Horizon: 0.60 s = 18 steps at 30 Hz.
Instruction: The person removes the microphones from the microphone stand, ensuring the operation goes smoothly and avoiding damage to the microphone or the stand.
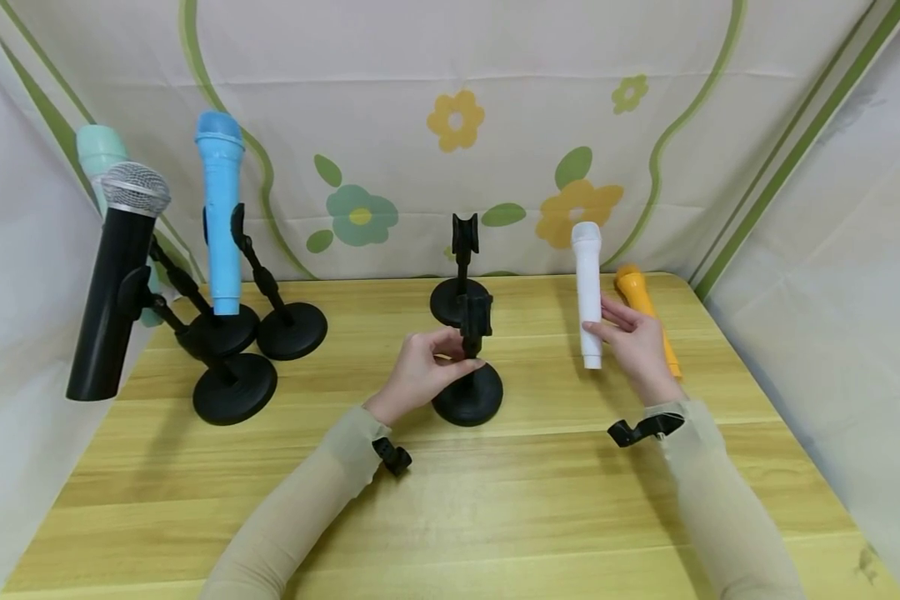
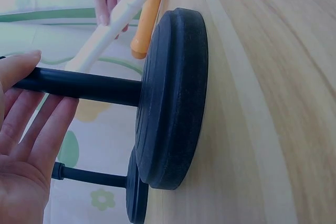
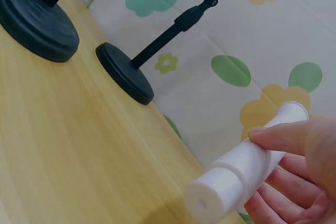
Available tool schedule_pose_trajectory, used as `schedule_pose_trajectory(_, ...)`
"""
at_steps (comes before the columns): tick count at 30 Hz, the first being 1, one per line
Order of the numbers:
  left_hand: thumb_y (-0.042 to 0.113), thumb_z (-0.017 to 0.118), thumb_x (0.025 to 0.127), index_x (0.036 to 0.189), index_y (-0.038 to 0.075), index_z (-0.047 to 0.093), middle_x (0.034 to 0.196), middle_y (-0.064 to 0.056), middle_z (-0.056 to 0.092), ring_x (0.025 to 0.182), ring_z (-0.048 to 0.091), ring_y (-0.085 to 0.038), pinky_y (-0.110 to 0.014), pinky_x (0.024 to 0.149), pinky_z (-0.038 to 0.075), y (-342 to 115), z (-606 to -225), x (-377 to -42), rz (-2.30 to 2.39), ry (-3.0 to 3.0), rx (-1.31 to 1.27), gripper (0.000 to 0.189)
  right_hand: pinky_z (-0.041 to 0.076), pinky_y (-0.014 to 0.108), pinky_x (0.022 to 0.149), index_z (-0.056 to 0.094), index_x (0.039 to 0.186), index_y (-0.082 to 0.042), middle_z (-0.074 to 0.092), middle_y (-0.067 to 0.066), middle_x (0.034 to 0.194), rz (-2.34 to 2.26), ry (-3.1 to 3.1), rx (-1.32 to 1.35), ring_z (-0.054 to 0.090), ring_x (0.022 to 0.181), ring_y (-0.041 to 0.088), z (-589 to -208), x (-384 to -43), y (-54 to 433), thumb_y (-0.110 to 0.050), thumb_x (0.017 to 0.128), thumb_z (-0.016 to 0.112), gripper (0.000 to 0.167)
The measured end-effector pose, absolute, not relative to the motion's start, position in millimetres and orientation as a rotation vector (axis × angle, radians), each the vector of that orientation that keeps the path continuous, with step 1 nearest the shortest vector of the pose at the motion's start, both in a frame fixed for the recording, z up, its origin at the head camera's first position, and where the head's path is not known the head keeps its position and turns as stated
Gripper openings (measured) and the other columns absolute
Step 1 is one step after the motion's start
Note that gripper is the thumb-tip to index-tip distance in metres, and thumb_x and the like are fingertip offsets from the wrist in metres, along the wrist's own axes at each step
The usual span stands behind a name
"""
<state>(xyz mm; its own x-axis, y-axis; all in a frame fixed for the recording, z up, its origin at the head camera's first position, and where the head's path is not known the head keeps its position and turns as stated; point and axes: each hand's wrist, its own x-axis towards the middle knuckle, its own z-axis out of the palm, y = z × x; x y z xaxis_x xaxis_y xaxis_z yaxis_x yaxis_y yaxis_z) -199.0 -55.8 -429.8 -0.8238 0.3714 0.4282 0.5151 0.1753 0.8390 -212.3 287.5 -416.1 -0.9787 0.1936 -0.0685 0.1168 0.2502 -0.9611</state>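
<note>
My left hand (image 1: 418, 371) grips the pole of a black microphone stand (image 1: 469, 402) near the middle of the table, thumb on one side and fingers on the other. In the left wrist view the stand's thick round base (image 2: 176, 98) is right at the tabletop. With my right hand (image 1: 642, 348) I pinch a white microphone (image 1: 588, 287) near its lower end, its head pointing up. The right wrist view shows the white handle's flat end (image 3: 207, 200) facing the camera. An orange microphone (image 1: 634, 290) lies on the table just behind that hand.
Another black stand (image 1: 465, 250), its clip bare, is behind the gripped one. At the left, stands hold a black microphone (image 1: 111, 300) with a silver head, a blue microphone (image 1: 221, 217) and a mint microphone (image 1: 99, 150). A flowered curtain (image 1: 390, 50) hangs behind the wooden table (image 1: 495, 517).
</note>
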Motion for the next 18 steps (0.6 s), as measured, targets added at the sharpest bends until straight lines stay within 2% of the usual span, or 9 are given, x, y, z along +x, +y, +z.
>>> schedule_pose_trajectory(10,0.011,0.084,0.086,0.102,0.010,0.076,0.095,0.001,0.075,0.082,0.072,-0.012,-0.029,0.072,0.062,-56.4,-429.3,-197.4,-1.755,-2.317,-0.865,0.018,0.051,0.014,0.086,0.052,0.150,-0.011,0.055,0.013,0.146,1.809,-2.447,-0.379,0.056,0.126,0.019,-431.1,-206.1,300.5,-0.027,0.092,0.080,0.066)
schedule_pose_trajectory(18,0.008,0.084,0.086,0.103,0.010,0.076,0.095,0.002,0.074,0.082,0.072,-0.012,-0.029,0.071,0.062,-56.2,-429.9,-198.3,-1.760,-2.316,-0.863,0.019,0.050,0.014,0.087,0.050,0.150,-0.009,0.054,0.015,0.147,1.756,-2.485,-0.439,0.055,0.127,0.023,-433.0,-200.2,304.1,-0.025,0.096,0.076,0.063)
